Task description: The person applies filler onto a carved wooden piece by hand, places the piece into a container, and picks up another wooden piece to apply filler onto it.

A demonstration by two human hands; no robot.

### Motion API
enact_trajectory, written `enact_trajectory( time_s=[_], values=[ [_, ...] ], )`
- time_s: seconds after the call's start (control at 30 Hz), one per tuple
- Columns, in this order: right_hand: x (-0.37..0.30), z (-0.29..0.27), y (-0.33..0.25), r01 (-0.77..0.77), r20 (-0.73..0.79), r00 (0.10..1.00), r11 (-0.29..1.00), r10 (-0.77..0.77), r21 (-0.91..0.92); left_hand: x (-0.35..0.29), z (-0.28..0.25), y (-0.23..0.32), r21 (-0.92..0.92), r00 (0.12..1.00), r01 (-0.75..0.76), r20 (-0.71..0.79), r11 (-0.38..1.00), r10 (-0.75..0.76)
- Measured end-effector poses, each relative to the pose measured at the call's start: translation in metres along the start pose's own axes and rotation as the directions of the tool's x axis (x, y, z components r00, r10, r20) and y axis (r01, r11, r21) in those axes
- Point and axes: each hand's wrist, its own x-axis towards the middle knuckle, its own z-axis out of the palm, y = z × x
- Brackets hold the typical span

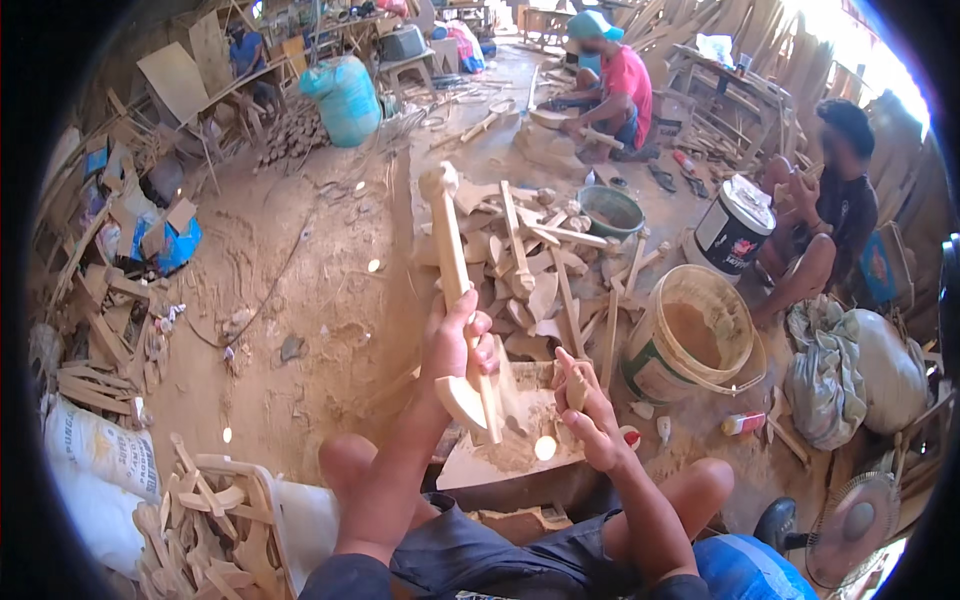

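Observation:
My left hand [452,345] grips a long carved wooden piece [452,262] near its lower, curved end and holds it upright above a flat wooden board [520,450] dusted with sawdust. My right hand [590,415] is closed around a small wooden scraper or block [577,385] held just above the board's right edge, a short way from the carved piece. Both knees frame the board at the bottom of the view.
A heap of similar carved wooden pieces [535,265] lies on the dirt floor ahead. A bucket of filler [690,345] stands at right, a white paint bucket [733,228] and green basin [610,210] beyond. Two other people sit working at the back and right. More carved pieces [205,520] lie at lower left.

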Motion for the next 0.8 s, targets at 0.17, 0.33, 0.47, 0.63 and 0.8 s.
enact_trajectory(
  time_s=[0.17, 0.33, 0.47, 0.63, 0.8],
  values=[
    [-0.01, 0.035, -0.015, 0.027, 0.138, 0.99, 0.998, -0.02, -0.051, -0.001, 0.001, 0.005, 0.102, 0.998, -0.055, -0.025, 0.993, 0.058],
    [-0.016, 0.058, 0.001, 0.061, 0.08, 0.995, 0.998, -0.058, -0.029, 0.008, -0.011, 0.002, 0.14, 0.998, -0.042, -0.046, 0.989, 0.049],
    [-0.011, 0.067, -0.001, 0.028, 0.112, 0.993, 1.0, -0.026, -0.014, 0.004, -0.008, 0.004, 0.09, 0.999, -0.005, -0.049, 0.996, 0.01],
    [-0.006, 0.075, -0.001, 0.138, 0.107, 0.986, 0.988, -0.129, -0.076, -0.003, 0.0, 0.006, 0.152, 0.998, -0.009, -0.054, 0.988, 0.018],
    [-0.006, 0.081, 0.002, 0.217, 0.048, 0.976, 0.967, -0.212, -0.135, -0.001, -0.001, 0.007, 0.133, 0.998, 0.002, -0.059, 0.991, 0.006]
  ],
)
